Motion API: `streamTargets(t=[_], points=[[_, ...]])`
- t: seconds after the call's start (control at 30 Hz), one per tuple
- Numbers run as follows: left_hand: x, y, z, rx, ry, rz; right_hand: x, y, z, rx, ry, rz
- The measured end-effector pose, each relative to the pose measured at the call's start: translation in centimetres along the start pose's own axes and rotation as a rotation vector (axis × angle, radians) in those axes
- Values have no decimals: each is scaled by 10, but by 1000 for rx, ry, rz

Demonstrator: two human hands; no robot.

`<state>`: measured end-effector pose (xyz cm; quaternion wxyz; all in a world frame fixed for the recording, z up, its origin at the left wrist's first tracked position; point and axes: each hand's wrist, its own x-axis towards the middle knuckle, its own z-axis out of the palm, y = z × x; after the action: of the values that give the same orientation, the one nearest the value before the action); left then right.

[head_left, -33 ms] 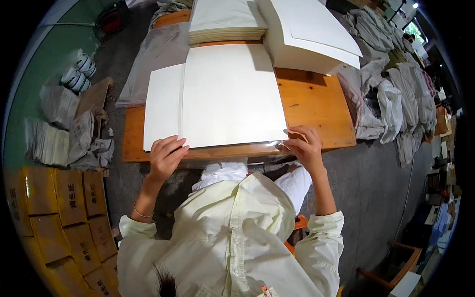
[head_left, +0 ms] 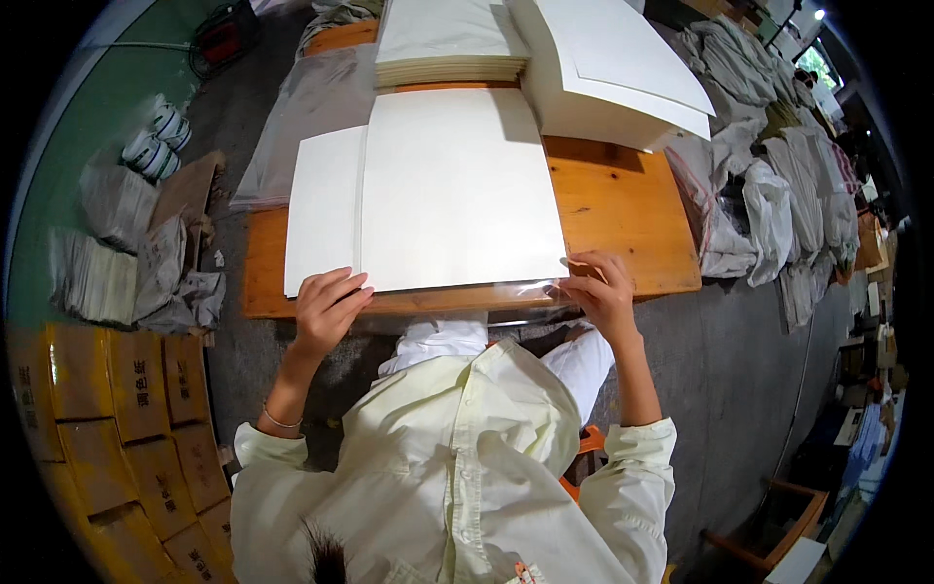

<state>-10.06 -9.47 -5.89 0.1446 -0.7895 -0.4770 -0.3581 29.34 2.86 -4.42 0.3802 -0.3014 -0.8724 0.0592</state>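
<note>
A large white paper sheet lies flat at the front of the wooden table, a narrower white strip along its left side. Clear plastic film shows under the near edge and sags a little past the table front. My left hand is closed at the near edge where the strip and sheet meet, thumb hidden beneath. At the near right corner, my right hand pinches the film beside the paper. How far the film reaches around the sheet is hard to make out.
Behind the sheet sits a paper stack; a taller white stack stands to its right. Plastic bags lie at the table's left. Yellow-taped cartons are piled on the left floor, wrapped bundles at the right.
</note>
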Motion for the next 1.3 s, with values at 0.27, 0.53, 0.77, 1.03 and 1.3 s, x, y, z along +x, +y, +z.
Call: streamTargets(t=[0.27,0.53,0.77,1.03,1.3], points=[[1,3,-4,-179,62,-180,-11,2,4,319,64,213],[148,-51,-80,-433,-92,-578,163,-5,-45,701,266,452],[150,-77,-74,-693,83,-564,156,4,-46,746,223,405],[29,-21,-22,-447,-80,-514,3,-8,8,760,-1,656],[0,-7,-15,-214,30,-273,-25,-7,21,854,60,636]])
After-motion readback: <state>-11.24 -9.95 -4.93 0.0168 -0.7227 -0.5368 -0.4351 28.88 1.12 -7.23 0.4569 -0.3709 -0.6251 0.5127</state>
